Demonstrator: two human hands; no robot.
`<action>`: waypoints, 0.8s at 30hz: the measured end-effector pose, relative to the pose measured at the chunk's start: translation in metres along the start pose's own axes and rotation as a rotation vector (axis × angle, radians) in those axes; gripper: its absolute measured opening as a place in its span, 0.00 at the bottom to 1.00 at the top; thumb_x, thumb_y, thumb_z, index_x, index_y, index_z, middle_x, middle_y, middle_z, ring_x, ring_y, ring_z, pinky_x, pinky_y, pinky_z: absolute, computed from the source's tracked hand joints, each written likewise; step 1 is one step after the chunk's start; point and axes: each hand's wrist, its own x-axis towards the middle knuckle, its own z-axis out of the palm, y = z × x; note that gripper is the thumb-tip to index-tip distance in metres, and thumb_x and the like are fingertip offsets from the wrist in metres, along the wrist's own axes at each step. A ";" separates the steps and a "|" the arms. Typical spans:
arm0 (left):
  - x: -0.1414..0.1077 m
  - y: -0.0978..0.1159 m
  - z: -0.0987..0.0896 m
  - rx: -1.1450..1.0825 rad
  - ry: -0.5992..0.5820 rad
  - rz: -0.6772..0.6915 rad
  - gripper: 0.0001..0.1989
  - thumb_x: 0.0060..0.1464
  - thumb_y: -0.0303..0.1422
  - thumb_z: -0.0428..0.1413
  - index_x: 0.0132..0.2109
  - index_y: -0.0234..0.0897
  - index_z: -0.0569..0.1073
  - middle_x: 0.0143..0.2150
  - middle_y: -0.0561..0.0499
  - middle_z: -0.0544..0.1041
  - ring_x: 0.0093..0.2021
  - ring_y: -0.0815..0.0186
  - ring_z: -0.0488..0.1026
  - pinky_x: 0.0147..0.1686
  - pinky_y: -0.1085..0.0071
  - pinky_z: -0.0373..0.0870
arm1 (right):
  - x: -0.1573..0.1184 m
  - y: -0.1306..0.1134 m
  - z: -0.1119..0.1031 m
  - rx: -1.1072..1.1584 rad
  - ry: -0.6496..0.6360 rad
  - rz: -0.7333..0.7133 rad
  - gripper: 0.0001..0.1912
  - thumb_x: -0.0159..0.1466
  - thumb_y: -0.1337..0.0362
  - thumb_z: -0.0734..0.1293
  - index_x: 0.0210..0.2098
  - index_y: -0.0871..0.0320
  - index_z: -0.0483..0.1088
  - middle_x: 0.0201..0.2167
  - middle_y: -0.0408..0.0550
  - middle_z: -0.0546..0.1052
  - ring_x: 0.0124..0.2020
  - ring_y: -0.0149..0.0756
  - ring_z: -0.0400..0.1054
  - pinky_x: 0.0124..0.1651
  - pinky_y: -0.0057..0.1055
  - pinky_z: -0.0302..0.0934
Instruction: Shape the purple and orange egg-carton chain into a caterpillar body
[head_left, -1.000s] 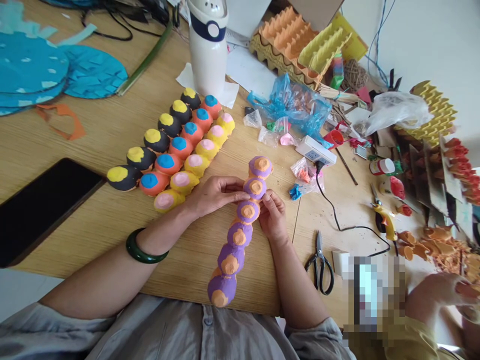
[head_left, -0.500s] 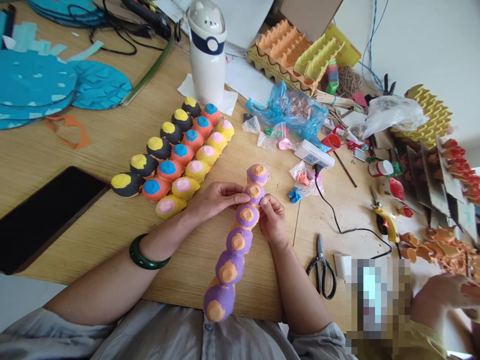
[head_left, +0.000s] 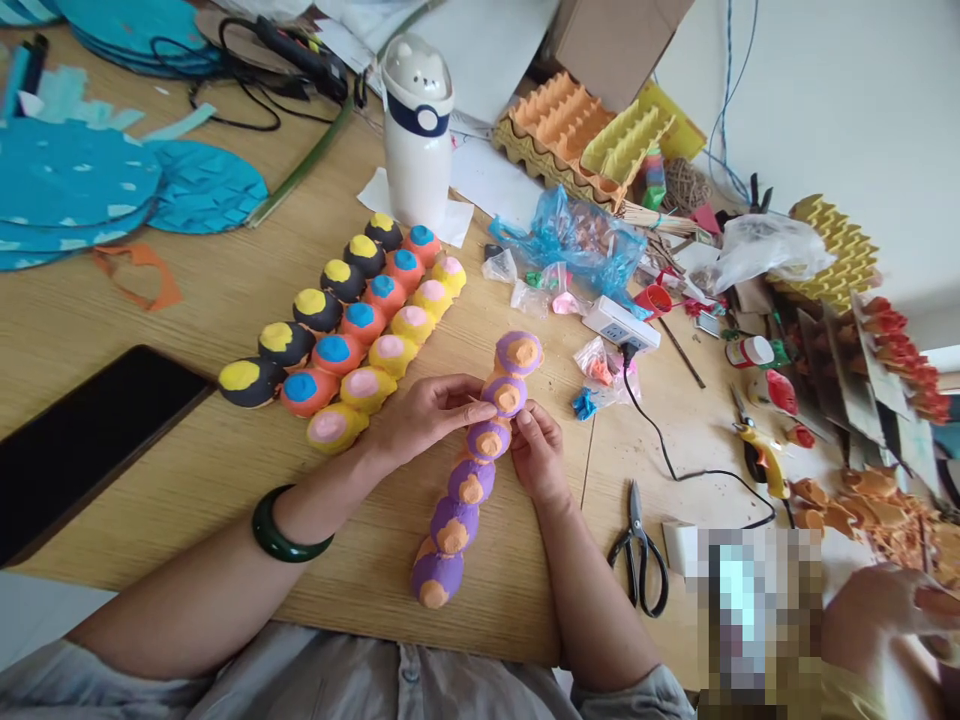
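A purple egg-carton strip [head_left: 472,483] with orange spots on its bumps is held over the table near my body. My left hand [head_left: 439,415] grips its left edge near the second bump from the far end, thumb on top. On the opposite edge, my right hand [head_left: 538,450] pinches it between thumb and fingers; the fingertips are partly hidden beneath. Left of the strip lie three more painted egg-carton strips side by side: a black one with yellow spots [head_left: 316,305], an orange one with blue spots [head_left: 362,320] and a yellow one with pink spots [head_left: 390,350].
A black phone [head_left: 90,450] lies at left, a white tumbler [head_left: 418,150] stands at the back. Right of my arm are black-handled scissors [head_left: 637,560], a power strip [head_left: 621,326] with its cord and a yellow glue gun [head_left: 763,455]. Another person's hand [head_left: 885,615] is at lower right.
The purple strip's near end has shifted away from my body and the strip looks more tilted. Both hands keep their grip. The view has shifted slightly.
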 end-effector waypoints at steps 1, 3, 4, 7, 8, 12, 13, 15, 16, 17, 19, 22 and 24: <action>0.000 0.000 -0.001 -0.020 -0.011 -0.008 0.20 0.61 0.52 0.67 0.47 0.40 0.85 0.47 0.44 0.87 0.52 0.48 0.81 0.54 0.53 0.76 | 0.000 0.001 -0.001 -0.013 0.001 -0.002 0.25 0.57 0.38 0.80 0.30 0.53 0.76 0.25 0.41 0.75 0.26 0.33 0.65 0.32 0.32 0.67; 0.001 -0.002 -0.002 -0.053 -0.002 -0.028 0.20 0.62 0.55 0.63 0.39 0.42 0.84 0.41 0.45 0.86 0.47 0.48 0.80 0.50 0.53 0.75 | 0.000 0.002 -0.002 -0.045 -0.009 -0.012 0.25 0.57 0.38 0.80 0.29 0.53 0.76 0.25 0.41 0.74 0.26 0.33 0.65 0.33 0.32 0.67; 0.002 -0.002 -0.002 -0.070 0.006 -0.038 0.21 0.63 0.56 0.62 0.36 0.43 0.82 0.38 0.45 0.84 0.45 0.49 0.80 0.48 0.53 0.75 | -0.001 0.003 -0.003 -0.063 -0.020 -0.016 0.25 0.57 0.38 0.80 0.29 0.53 0.77 0.25 0.41 0.75 0.26 0.33 0.65 0.34 0.32 0.67; 0.003 -0.003 -0.001 -0.115 0.005 -0.064 0.23 0.61 0.57 0.62 0.30 0.44 0.77 0.33 0.47 0.80 0.41 0.51 0.77 0.45 0.56 0.72 | -0.001 0.006 -0.005 -0.093 -0.056 -0.034 0.21 0.58 0.41 0.81 0.31 0.52 0.81 0.27 0.42 0.78 0.28 0.33 0.69 0.36 0.32 0.69; 0.003 -0.003 0.000 -0.118 0.000 -0.072 0.24 0.60 0.57 0.62 0.29 0.44 0.76 0.32 0.48 0.79 0.40 0.52 0.76 0.45 0.56 0.71 | -0.001 0.007 -0.005 -0.089 -0.061 -0.039 0.20 0.58 0.42 0.82 0.32 0.51 0.82 0.28 0.42 0.80 0.28 0.33 0.70 0.37 0.32 0.70; 0.003 0.001 0.004 -0.151 0.009 -0.123 0.24 0.56 0.57 0.65 0.28 0.43 0.74 0.30 0.49 0.76 0.39 0.52 0.75 0.43 0.57 0.69 | -0.001 0.007 -0.006 -0.048 -0.075 -0.055 0.17 0.59 0.45 0.83 0.36 0.49 0.85 0.32 0.41 0.82 0.31 0.33 0.73 0.38 0.31 0.71; 0.003 0.002 0.005 -0.184 0.019 -0.140 0.23 0.55 0.56 0.65 0.28 0.43 0.75 0.31 0.48 0.77 0.40 0.51 0.75 0.43 0.56 0.70 | -0.001 0.007 -0.005 -0.043 -0.086 -0.064 0.16 0.59 0.45 0.83 0.35 0.49 0.85 0.32 0.42 0.83 0.32 0.33 0.73 0.39 0.31 0.71; 0.002 0.001 0.005 -0.249 0.050 -0.170 0.21 0.53 0.55 0.66 0.30 0.43 0.77 0.34 0.47 0.80 0.41 0.50 0.76 0.43 0.55 0.70 | -0.001 0.006 -0.005 -0.056 -0.109 -0.096 0.15 0.60 0.47 0.82 0.34 0.49 0.85 0.33 0.42 0.83 0.34 0.34 0.74 0.41 0.32 0.72; 0.002 0.001 0.004 -0.265 0.067 -0.181 0.20 0.53 0.55 0.66 0.30 0.43 0.77 0.34 0.47 0.80 0.42 0.49 0.77 0.44 0.55 0.71 | -0.001 0.005 -0.004 -0.069 -0.124 -0.114 0.14 0.60 0.47 0.82 0.33 0.50 0.84 0.33 0.43 0.83 0.34 0.34 0.74 0.41 0.32 0.73; 0.002 0.000 0.003 -0.265 0.077 -0.197 0.20 0.52 0.55 0.66 0.31 0.44 0.78 0.34 0.47 0.81 0.42 0.49 0.78 0.44 0.55 0.71 | -0.001 0.004 -0.004 -0.082 -0.145 -0.129 0.14 0.60 0.48 0.82 0.32 0.50 0.84 0.32 0.43 0.82 0.33 0.35 0.74 0.41 0.33 0.73; 0.001 -0.001 0.000 -0.226 0.054 -0.253 0.19 0.53 0.54 0.66 0.32 0.43 0.78 0.33 0.47 0.81 0.42 0.48 0.79 0.43 0.54 0.73 | -0.002 0.003 -0.003 -0.094 -0.206 -0.146 0.12 0.61 0.49 0.82 0.32 0.50 0.84 0.32 0.43 0.82 0.31 0.34 0.74 0.37 0.33 0.73; -0.002 0.003 -0.001 -0.188 0.000 -0.366 0.20 0.54 0.55 0.64 0.35 0.42 0.79 0.33 0.47 0.82 0.42 0.46 0.80 0.41 0.54 0.74 | -0.002 0.002 -0.002 -0.084 -0.281 -0.134 0.11 0.63 0.51 0.81 0.32 0.50 0.84 0.31 0.42 0.81 0.27 0.33 0.73 0.33 0.32 0.74; -0.003 0.008 0.001 -0.203 -0.001 -0.403 0.20 0.54 0.55 0.64 0.35 0.42 0.78 0.33 0.47 0.82 0.42 0.47 0.80 0.41 0.55 0.74 | -0.002 0.002 -0.002 -0.086 -0.296 -0.116 0.11 0.63 0.52 0.81 0.32 0.51 0.83 0.30 0.42 0.81 0.27 0.32 0.74 0.34 0.32 0.75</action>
